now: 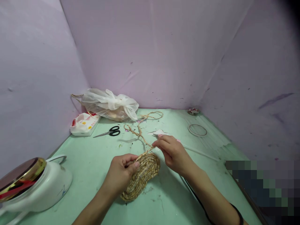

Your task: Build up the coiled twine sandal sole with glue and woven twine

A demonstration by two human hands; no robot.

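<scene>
My left hand [122, 173] is closed on the edge of a flat oval mat of coiled straw rope [142, 178], tilted up off the green table [89, 162]. My right hand [172, 153] pinches the loose rope [140, 134] just where it joins the top of the mat. From there the rope trails back across the table toward the far wall in loose loops.
Black scissors [110, 132] lie behind the mat. A white plastic bag [110, 104] and a small white packet [84, 124] sit at the back left. A white pot with a gold-rimmed lid [32, 184] stands front left. A thin ring [197, 130] lies back right. Purple walls enclose the table.
</scene>
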